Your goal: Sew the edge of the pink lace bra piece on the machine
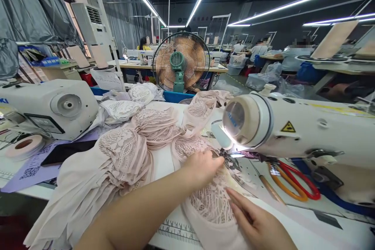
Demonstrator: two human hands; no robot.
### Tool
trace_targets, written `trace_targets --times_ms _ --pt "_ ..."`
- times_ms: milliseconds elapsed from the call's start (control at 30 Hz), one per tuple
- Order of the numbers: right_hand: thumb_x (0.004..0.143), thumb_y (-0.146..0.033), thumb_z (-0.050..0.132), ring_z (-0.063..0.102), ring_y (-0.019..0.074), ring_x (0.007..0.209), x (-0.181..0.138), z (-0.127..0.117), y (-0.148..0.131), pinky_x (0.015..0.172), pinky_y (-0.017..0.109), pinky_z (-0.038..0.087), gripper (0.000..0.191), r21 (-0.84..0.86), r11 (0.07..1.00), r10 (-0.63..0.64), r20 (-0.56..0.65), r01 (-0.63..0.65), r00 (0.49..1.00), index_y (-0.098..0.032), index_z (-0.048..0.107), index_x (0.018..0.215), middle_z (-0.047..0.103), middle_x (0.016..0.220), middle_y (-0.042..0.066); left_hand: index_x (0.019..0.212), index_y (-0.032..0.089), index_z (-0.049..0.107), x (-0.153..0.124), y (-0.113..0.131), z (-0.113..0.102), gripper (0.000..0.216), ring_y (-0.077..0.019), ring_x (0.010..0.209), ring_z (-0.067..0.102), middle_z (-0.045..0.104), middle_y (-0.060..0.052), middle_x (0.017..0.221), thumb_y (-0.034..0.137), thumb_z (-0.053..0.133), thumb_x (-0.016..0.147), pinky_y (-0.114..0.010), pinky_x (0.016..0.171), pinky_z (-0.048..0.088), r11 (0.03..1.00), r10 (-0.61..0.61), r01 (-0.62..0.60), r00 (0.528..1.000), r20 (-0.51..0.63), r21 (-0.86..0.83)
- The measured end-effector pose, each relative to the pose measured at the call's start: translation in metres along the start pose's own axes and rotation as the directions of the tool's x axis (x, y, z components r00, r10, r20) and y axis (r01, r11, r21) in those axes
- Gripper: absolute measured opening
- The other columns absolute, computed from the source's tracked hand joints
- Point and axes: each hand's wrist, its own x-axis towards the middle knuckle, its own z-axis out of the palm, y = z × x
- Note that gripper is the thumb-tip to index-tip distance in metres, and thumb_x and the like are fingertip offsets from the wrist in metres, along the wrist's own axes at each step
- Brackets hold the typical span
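A pale pink lace bra piece [209,203] lies on the white machine bed, its upper part by the needle area of the sewing machine [307,125]. My left hand [202,168] is closed on the lace beside the lit presser foot, fingers curled and thumb pointing at the needle area; the fingertips are partly hidden. Lower down, my right hand [258,218] pinches the right edge of the same piece, its fingers pressed together. Dark floral fabric [234,168] sits just under the foot. More pink lace [202,111] trails behind my left hand.
Left of my arm lie stacks of pink lace pieces [120,156] and white lace pieces [123,109]. Orange-handled scissors [288,187] and red-handled scissors [310,183] lie under the machine arm. A second sewing machine [52,105], tape roll [25,146] and fan [178,60] stand beyond.
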Motion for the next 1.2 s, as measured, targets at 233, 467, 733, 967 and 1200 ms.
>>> trace_targets --times_ms 233,467,733,967,1200 --pt "0.086 -0.038 0.035 0.06 0.019 0.106 0.0 -0.002 -0.007 0.084 0.028 0.051 0.043 -0.103 0.995 -0.01 0.087 0.019 0.996 -0.026 0.058 0.12 0.063 0.118 -0.001 0.095 0.022 0.056 0.001 0.0 0.002 0.019 -0.0215 0.085 0.052 0.052 -0.005 0.089 0.032 0.042 0.087 -0.031 0.069 0.04 0.999 -0.03 0.027 0.995 0.091 0.035" --pt "0.088 -0.037 0.031 0.059 0.0187 0.107 0.003 -0.008 0.002 0.083 0.026 0.051 0.044 -0.123 0.992 -0.015 0.042 0.02 0.999 -0.025 0.055 0.124 0.063 0.119 -0.001 0.086 0.019 0.049 0.002 0.005 -0.006 0.022 -0.0161 0.078 0.048 0.051 -0.002 0.085 0.035 0.033 0.089 -0.026 0.062 0.036 0.972 -0.17 0.16 0.985 -0.042 -0.173" --pt "0.087 -0.036 0.027 0.062 0.0208 0.102 0.007 -0.011 0.0 0.083 0.032 0.051 0.048 -0.143 0.99 0.015 0.128 0.004 0.992 -0.023 0.055 0.124 0.064 0.118 0.002 0.086 0.019 0.05 0.007 0.002 0.011 0.023 -0.0181 0.079 0.051 0.054 -0.004 0.084 0.039 0.039 0.087 -0.029 0.065 0.039 0.992 -0.126 0.126 0.992 -0.027 -0.011" --pt "0.087 -0.034 0.027 0.062 0.0206 0.101 0.002 -0.013 -0.003 0.084 0.032 0.051 0.048 -0.126 0.991 -0.02 0.169 0.042 0.985 -0.022 0.055 0.124 0.065 0.116 0.003 0.099 0.022 0.054 0.001 0.01 0.005 0.019 -0.0223 0.081 0.055 0.054 -0.007 0.095 0.024 0.048 0.081 -0.031 0.063 0.042 0.996 -0.029 0.021 0.996 0.088 0.09" --pt "0.089 -0.034 0.029 0.06 0.0206 0.105 0.002 -0.01 0.002 0.083 0.03 0.051 0.046 -0.127 0.99 -0.04 0.177 0.063 0.983 -0.023 0.053 0.125 0.063 0.118 0.003 0.071 0.017 0.049 0.003 0.005 -0.012 0.013 -0.024 0.077 0.056 0.056 -0.006 0.075 0.028 0.05 0.078 -0.034 0.069 0.042 0.936 -0.277 0.285 0.958 0.068 -0.207"
